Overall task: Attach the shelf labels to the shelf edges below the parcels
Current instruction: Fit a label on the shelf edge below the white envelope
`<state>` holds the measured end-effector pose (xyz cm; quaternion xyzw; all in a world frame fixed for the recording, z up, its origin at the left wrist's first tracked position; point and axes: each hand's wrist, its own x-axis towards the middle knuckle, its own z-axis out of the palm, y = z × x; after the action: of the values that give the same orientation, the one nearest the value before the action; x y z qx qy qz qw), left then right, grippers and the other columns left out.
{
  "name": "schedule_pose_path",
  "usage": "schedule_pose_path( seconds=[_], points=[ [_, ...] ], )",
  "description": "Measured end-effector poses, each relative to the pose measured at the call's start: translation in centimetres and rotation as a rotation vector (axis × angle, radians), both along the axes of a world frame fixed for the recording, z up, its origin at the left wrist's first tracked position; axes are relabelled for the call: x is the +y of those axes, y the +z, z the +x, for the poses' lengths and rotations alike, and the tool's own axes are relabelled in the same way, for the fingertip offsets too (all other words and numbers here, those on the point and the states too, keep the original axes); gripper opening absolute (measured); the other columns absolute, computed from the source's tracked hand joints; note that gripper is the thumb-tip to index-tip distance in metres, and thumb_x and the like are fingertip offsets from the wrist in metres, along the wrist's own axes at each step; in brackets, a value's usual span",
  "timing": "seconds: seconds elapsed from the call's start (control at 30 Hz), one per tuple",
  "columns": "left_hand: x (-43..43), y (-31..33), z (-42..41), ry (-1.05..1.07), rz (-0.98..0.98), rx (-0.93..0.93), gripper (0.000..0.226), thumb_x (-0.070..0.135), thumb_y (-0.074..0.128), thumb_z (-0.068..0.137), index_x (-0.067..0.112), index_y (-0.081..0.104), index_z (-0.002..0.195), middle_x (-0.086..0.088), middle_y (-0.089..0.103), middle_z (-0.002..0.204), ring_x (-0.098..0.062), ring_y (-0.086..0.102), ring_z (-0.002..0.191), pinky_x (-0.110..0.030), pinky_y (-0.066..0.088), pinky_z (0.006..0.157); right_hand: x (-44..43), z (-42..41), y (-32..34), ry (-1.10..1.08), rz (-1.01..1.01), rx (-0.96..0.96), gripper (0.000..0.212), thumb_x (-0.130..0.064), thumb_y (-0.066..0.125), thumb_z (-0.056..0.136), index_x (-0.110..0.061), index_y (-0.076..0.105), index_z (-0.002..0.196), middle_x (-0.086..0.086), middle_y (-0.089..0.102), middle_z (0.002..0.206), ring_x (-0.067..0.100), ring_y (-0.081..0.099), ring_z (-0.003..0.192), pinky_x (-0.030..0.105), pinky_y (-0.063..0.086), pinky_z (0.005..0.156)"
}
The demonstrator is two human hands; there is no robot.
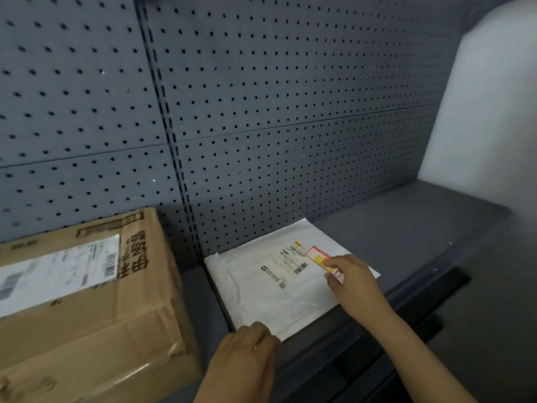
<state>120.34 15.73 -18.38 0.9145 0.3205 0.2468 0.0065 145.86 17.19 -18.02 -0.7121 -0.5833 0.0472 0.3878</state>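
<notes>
Red-and-yellow shelf label [319, 256] lying atop white mailer parcel [279, 282] on grey shelf [401, 228], pinched by right hand [353, 279], fingers closed on its edge. Left hand [247, 349] flat, fingers together, on parcel's near corner. Cardboard box [84, 301] beside, against pegboard [261, 97].

the shelf [406, 228] looks like painted metal, dark grey, matt & smooth. behind it the back panel [261, 97] is the same grey metal w/ punched holes. on the shelf's left, the box [87, 301] is brown cardboard, creased, w/ glossy tape & a paper label. mid-shelf, the mailer [261, 286] is white plastic film, wrinkled, slightly shiny.
</notes>
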Motion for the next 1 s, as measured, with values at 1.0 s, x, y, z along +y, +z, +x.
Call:
schedule_pose_path(
  seconds=[1.0],
  points=[
    [-1.3,-1.5,2.8,-0.086,0.152,-0.100,0.019,0.019,0.049,0.067,0.029,0.062,0.057,0.009,0.053,0.058,-0.006,0.045,0.049,-0.020,0.027,0.054,-2.4,0.7,3.6,0.096,0.046,0.111,0.021,-0.001,0.066,0.084,-0.021,0.068,0.089,-0.014,0.064,0.088,-0.005,0.058,0.085,0.003,0.042,0.070]
  ],
)
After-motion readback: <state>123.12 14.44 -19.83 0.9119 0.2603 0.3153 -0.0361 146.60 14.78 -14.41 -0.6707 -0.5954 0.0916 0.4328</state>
